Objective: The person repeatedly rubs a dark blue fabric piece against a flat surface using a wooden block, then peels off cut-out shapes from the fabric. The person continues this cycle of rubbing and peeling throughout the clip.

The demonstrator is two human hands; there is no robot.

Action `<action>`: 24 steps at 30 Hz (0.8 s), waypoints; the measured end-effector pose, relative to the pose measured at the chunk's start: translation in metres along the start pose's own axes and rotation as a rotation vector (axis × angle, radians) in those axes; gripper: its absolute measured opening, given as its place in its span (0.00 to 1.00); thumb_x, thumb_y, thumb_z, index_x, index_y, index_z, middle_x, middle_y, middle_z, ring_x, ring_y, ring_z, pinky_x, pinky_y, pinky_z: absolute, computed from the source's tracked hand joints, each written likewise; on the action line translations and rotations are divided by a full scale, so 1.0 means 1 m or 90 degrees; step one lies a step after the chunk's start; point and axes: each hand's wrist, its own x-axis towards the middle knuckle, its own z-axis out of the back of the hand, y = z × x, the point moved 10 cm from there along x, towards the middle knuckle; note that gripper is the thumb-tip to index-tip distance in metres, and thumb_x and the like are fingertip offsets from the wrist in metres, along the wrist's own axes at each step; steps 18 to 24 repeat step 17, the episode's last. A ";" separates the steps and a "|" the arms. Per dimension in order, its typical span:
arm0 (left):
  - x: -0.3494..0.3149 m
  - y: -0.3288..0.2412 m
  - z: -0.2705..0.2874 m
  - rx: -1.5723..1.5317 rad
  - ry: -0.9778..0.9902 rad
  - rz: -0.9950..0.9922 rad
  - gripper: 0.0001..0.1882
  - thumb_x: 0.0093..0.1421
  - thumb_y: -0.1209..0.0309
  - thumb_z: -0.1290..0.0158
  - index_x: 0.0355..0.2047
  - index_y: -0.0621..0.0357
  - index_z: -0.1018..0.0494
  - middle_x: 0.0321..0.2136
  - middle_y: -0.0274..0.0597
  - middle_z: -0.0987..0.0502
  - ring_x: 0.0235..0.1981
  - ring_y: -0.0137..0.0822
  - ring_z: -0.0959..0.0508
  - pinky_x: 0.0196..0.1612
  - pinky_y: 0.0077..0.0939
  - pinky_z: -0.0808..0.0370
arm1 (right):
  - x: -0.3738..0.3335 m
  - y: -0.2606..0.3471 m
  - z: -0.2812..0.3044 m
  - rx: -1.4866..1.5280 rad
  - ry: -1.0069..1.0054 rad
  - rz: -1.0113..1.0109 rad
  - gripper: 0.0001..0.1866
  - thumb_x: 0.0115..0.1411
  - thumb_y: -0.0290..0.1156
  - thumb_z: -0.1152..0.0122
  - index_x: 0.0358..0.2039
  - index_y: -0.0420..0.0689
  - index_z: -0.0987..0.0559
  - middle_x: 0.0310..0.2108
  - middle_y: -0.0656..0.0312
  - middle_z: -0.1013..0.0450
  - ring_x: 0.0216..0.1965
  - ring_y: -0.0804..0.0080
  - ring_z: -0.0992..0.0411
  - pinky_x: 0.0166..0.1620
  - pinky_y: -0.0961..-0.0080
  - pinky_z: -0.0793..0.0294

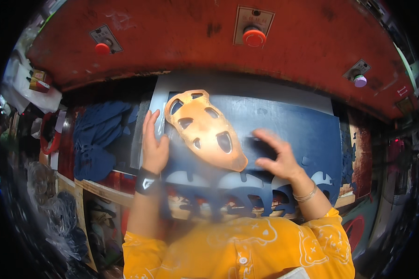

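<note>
A tan, copper-coloured cutting die [205, 122], a long plate with several holes through it, lies slanted on a dark blue sheet [291, 128]. The sheet rests on a pale board [284, 88]. To the die's left, my left hand [155, 149] is upright with its fingers stretched, holding nothing. My right hand [280, 157], slightly blurred, hovers to the right of the die's near tip, thumb and fingers apart and no object between them. Along the near side of the sheet, several shapes are cut out, and its strips droop toward my body.
A red machine front [181, 42] spans the far side, carrying a red push button [254, 37], a smaller red button [102, 48] and a pale purple knob [360, 81]. Dark blue cut pieces [100, 135] are piled at left. A wooden edge [107, 191] runs along the near side.
</note>
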 end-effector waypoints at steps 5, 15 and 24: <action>-0.107 -0.044 -0.003 -0.242 0.189 0.101 0.05 0.62 0.73 0.50 0.36 0.61 0.28 0.30 0.39 0.24 0.31 0.28 0.25 0.38 0.22 0.28 | -0.063 0.001 0.146 -0.171 -0.468 0.038 0.26 0.56 0.29 0.40 0.55 0.37 0.29 0.58 0.49 0.35 0.62 0.55 0.40 0.64 0.64 0.45; -0.193 -0.119 -0.077 0.118 0.152 -0.337 0.12 0.46 0.63 0.36 0.27 0.52 0.27 0.31 0.37 0.24 0.38 0.40 0.26 0.44 0.35 0.38 | -0.133 0.024 0.280 -0.386 -0.947 0.074 0.39 0.63 0.49 0.47 0.66 0.41 0.47 0.66 0.41 0.53 0.67 0.44 0.56 0.67 0.53 0.57; -0.188 -0.113 -0.081 0.141 0.159 -0.304 0.12 0.47 0.63 0.37 0.27 0.52 0.27 0.31 0.37 0.24 0.38 0.40 0.26 0.44 0.35 0.38 | -0.136 0.021 0.283 -0.340 -0.965 0.068 0.42 0.61 0.52 0.45 0.67 0.43 0.49 0.68 0.42 0.59 0.68 0.42 0.60 0.67 0.50 0.60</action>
